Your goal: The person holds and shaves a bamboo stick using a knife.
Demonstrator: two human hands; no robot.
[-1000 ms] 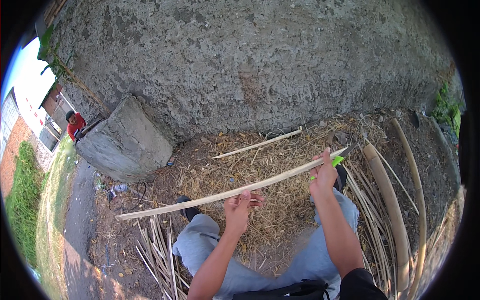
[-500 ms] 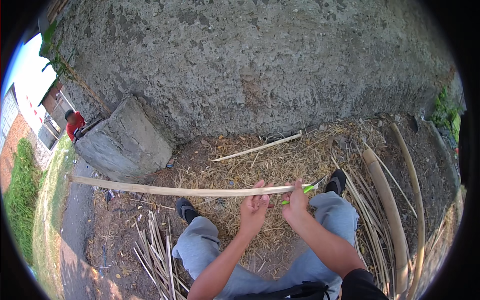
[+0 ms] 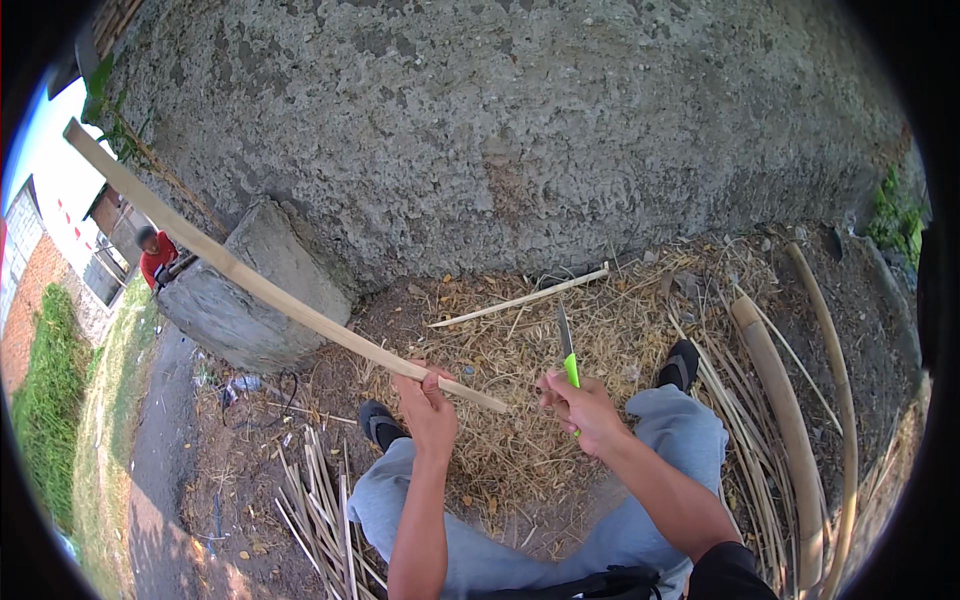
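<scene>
A long pale bamboo strip [image 3: 268,290] slants from the upper left down to the middle of the view. My left hand [image 3: 428,415] grips it a little short of its lower end, fingers closed round it. In my right hand [image 3: 585,412] is a knife [image 3: 568,345] with a bright green handle, its dark blade pointing up and away from me. The blade stands apart from the strip, to the right of its lower end. Both hands are above the ground between my knees.
Bamboo shavings [image 3: 520,375] litter the ground, with a loose strip [image 3: 520,297] lying beyond. Cut strips [image 3: 318,510] are heaped at left; bamboo poles [image 3: 785,430] lie at right. A rough wall [image 3: 560,130] rises ahead. A person in red [image 3: 157,262] is behind a concrete block [image 3: 270,300].
The strip's far end has swung upward, and my left hand has shifted left with it. My right hand has come away from the strip, the knife turning to point upward.
</scene>
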